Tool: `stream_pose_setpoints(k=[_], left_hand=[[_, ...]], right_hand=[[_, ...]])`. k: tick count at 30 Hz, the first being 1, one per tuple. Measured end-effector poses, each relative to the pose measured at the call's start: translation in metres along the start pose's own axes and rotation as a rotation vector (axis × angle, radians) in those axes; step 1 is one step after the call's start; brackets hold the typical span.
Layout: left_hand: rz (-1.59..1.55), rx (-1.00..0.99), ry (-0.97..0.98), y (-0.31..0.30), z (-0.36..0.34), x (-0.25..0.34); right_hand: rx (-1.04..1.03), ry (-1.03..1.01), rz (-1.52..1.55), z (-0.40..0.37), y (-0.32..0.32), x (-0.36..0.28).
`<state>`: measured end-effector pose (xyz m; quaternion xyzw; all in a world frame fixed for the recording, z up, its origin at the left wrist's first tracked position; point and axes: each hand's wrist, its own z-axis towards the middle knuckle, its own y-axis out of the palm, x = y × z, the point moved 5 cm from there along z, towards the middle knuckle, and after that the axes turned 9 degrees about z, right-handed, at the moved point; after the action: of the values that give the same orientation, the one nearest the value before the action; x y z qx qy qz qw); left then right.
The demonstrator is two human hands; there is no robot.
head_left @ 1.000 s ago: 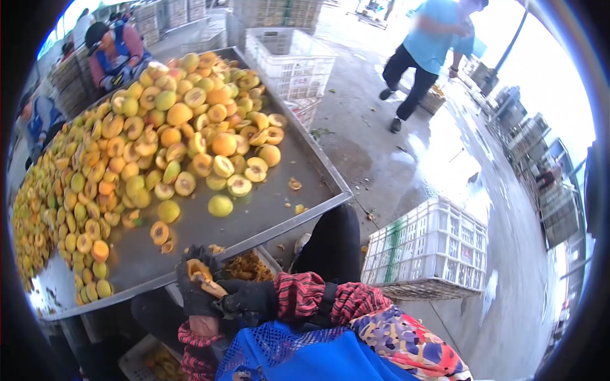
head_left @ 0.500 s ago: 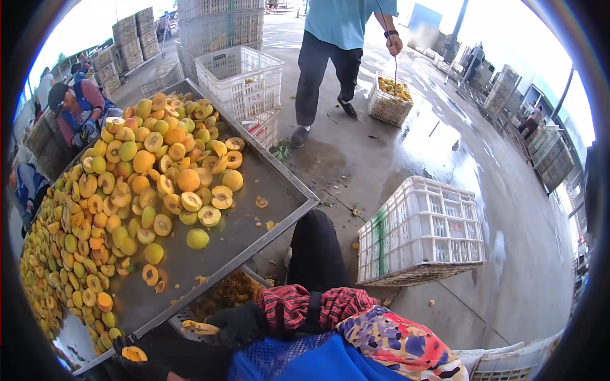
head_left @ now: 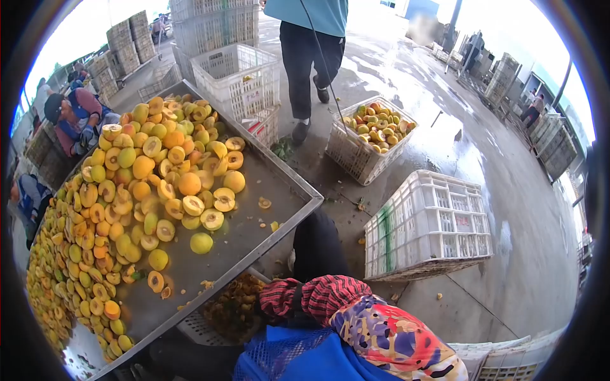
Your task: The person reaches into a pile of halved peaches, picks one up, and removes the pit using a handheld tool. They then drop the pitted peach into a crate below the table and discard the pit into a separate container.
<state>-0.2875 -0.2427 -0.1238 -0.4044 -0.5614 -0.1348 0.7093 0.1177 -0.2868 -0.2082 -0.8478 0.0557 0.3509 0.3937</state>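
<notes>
Halved and whole apricots [head_left: 171, 171] are heaped on a metal-rimmed table [head_left: 270, 184] at the left. My left hand [head_left: 141, 372], in a dark glove, is at the bottom edge below the table; its fingers are mostly cut off and blurred. My right arm, in a floral sleeve [head_left: 387, 330] with a red-and-black cuff [head_left: 330, 295], reaches toward a basket [head_left: 197, 327] of brownish scraps [head_left: 232, 305] under the table rim. Only a dark bit of my right hand [head_left: 259, 310] shows beside the scraps; its fingers are hidden.
A white crate [head_left: 429, 225] stands tilted to my right. Beyond it, a person in dark trousers [head_left: 305, 63] pulls a crate [head_left: 362, 155] full of apricots on a cord. White crates [head_left: 235, 82] are stacked behind the table. Another person [head_left: 76, 114] sits at its far left.
Apricot pieces seen at both hands earlier no longer show. My right hand has drawn back right, over the scraps. The walking person and the full crate have come nearer and left.
</notes>
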Motion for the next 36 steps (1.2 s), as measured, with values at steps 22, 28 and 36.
stream_pose_setpoints(k=[22, 28, 36], left_hand=[[-0.444, -0.655, 0.010, 0.187, -0.068, 0.157], [-0.174, -0.666, 0.229, 0.263, -0.081, 0.168], [0.485, -0.466, 0.710, 0.323, -0.134, 0.185]], right_hand=[[0.026, 0.032, 0.432, -0.078, -0.050, 0.017], [0.024, 0.093, 0.523, -0.104, -0.073, 0.024], [0.111, -0.006, 0.516, -0.116, -0.081, 0.035]])
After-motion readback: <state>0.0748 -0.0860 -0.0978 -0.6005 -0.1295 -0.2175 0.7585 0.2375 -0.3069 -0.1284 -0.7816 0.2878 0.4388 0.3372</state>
